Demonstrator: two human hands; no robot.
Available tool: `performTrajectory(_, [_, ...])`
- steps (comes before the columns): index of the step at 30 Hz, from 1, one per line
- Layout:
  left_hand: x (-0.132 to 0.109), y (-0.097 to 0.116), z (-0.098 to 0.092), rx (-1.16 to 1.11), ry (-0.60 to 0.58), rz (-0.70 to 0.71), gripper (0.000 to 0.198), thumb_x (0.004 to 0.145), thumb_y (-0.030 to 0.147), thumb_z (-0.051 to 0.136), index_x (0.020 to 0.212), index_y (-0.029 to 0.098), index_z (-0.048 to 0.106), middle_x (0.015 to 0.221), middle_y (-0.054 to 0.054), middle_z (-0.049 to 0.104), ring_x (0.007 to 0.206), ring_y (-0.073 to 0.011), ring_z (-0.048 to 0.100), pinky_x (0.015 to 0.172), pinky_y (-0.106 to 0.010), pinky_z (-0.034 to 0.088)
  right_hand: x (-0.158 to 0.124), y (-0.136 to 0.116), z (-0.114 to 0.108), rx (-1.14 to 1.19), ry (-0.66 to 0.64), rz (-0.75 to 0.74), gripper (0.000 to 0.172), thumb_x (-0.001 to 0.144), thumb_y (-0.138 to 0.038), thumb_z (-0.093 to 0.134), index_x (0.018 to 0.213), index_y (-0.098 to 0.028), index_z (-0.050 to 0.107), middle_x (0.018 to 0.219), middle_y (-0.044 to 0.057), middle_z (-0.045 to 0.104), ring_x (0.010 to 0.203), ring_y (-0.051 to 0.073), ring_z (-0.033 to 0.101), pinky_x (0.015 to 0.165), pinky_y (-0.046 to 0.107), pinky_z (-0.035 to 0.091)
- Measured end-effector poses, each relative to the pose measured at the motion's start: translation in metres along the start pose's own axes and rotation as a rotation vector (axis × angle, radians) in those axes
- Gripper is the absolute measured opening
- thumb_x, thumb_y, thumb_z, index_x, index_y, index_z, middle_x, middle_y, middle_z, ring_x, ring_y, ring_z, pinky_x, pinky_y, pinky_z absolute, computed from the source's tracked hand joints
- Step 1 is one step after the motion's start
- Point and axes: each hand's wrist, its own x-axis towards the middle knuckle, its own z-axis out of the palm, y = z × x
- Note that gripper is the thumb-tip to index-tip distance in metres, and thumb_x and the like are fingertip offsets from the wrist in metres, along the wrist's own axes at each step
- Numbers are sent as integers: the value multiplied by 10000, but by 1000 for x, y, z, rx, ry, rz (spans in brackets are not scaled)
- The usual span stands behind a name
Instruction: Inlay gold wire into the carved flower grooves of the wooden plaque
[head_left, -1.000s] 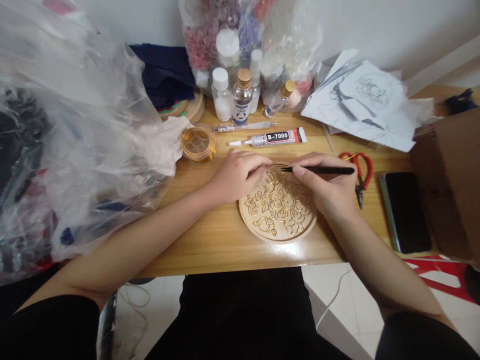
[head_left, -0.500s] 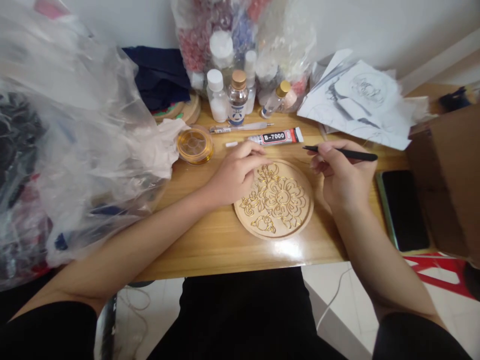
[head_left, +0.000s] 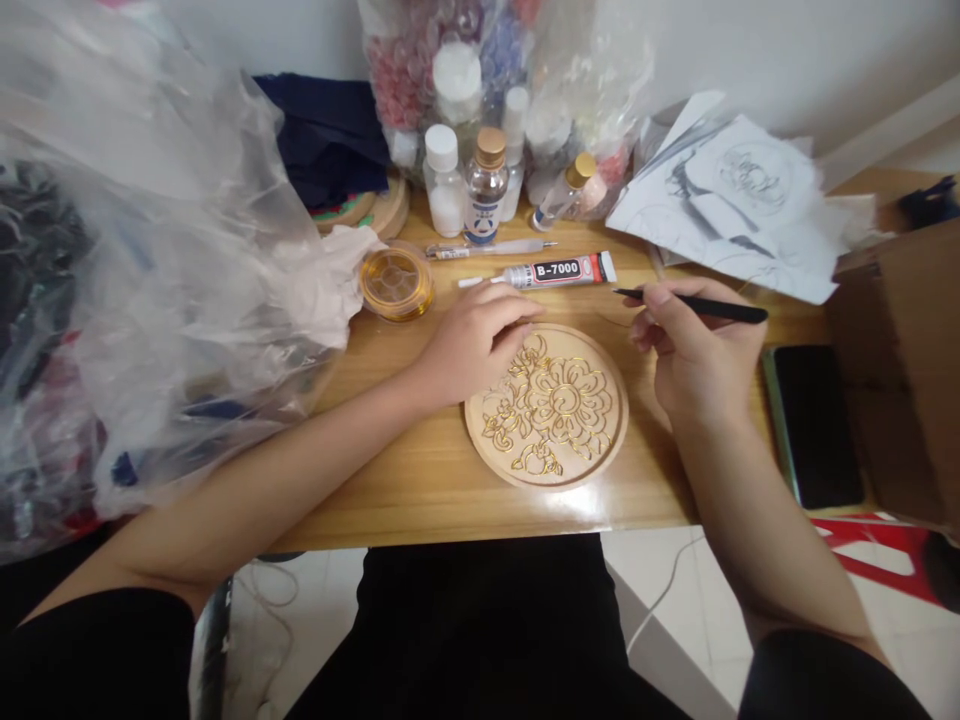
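A round wooden tray lies on the table, with a raised flower-and-leaf pattern of gold wire across its face. My left hand grips the tray's upper left rim, fingers bent over the edge, and covers part of the pattern. To the right of the tray, my right hand pinches slim black tweezers, their fine tip pointing left. Nothing can be made out at the tip. A thin wire curves between the right hand and the tray.
Behind the tray lie a B-7000 glue tube and a mechanical pencil. Small bottles stand behind, beside a gold wire spool. Plastic bags fill the left; printed sheets, a phone and a cardboard box line the right.
The tray has shifted slightly toward me and turned a little under my left hand. My right hand keeps its hold on the tweezers. The whole view has moved slightly.
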Motion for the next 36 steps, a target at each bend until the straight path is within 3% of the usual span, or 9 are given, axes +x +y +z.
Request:
performTrajectory(5, [0, -5, 0, -9, -67, 79, 260, 906, 89, 484, 1078, 175, 659, 1073, -40, 710, 977, -170, 606, 900, -380, 473, 0, 1, 0, -33, -20, -12, 62, 672, -181, 744, 662, -191, 683, 570, -28, 668, 411, 57, 508, 385, 200, 361])
performTrajectory(8, [-1, -6, 0, -1, -95, 120, 389, 852, 3, 404, 1103, 172, 648, 1154, -25, 686, 1039, -174, 584, 935, -386, 464, -1, 1, 0, -34, -18, -9, 60, 671, -177, 743, 669, -187, 684, 587, -21, 680, 414, 56, 514, 391, 197, 370])
performTrajectory(12, [-3, -7, 0, 54, -99, 67, 487, 775, -26, 376, 1117, 184, 651, 1207, -27, 658, 1080, -190, 554, 962, -416, 449, -1, -1, 1, -21, 2, 3, 55, 661, -166, 740, 658, -177, 686, 607, -3, 699, 411, 59, 516, 393, 198, 370])
performTrajectory(18, [-4, -7, 0, 56, -6, 53, 448, 805, -9, 376, 1114, 153, 657, 1225, -67, 643, 1131, -191, 533, 989, -421, 436, -1, 1, 1, -26, -11, -11, 74, 653, -174, 758, 648, -192, 686, 481, -48, 610, 386, 62, 497, 383, 192, 347])
performTrajectory(26, [-2, -6, 0, 43, 18, 5, 440, 748, -13, 402, 1044, 184, 662, 1175, -39, 654, 1109, -176, 565, 986, -410, 440, -2, 1, 0, -47, -39, 9, 95, 673, -210, 773, 664, -187, 681, 482, -45, 589, 405, 67, 498, 398, 199, 360])
performTrajectory(36, [-2, 2, -1, 30, 15, -76, 255, 834, 74, 440, 942, 207, 628, 1008, -45, 566, 999, -183, 542, 909, -372, 458, -3, 1, 1, -80, -52, 27, 125, 658, -266, 796, 672, -207, 686, 610, -26, 679, 428, 70, 507, 394, 222, 377])
